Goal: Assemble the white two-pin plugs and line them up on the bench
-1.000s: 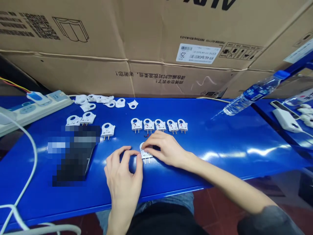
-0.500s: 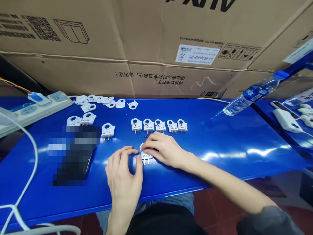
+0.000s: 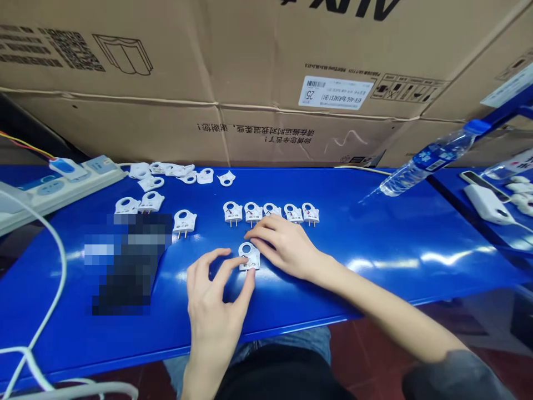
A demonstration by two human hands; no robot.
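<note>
A white plug casing (image 3: pixel 252 251) with a round hole and metal pins lies on the blue table in front of me. My left hand (image 3: pixel 219 289) has its index fingertip and thumb on the casing's lower part, holding it, while the other fingers curve away to the left. Just beyond the casing, my right hand (image 3: pixel 283 244) is at the tabletop with its fingertips pressed together. Whatever they hold, if anything, is too small to make out. Behind that hand stands a row of several similar casings, including one at the left end (image 3: pixel 232 212), and the fingers partly cover the middle ones.
Another casing with pins (image 3: pixel 184 221) lies left of the row, beside a pixelated dark object (image 3: pixel 133 266). Loose white covers (image 3: pixel 205 176) are heaped at the back left near a power strip (image 3: pixel 83 178). A cardboard box (image 3: pixel 258 66) backs the table; a water bottle (image 3: pixel 433 158) leans at right.
My right hand has left the front casing and shifted slightly away from me to the tabletop beyond it. My left hand has moved right, and its index finger and thumb now touch the casing.
</note>
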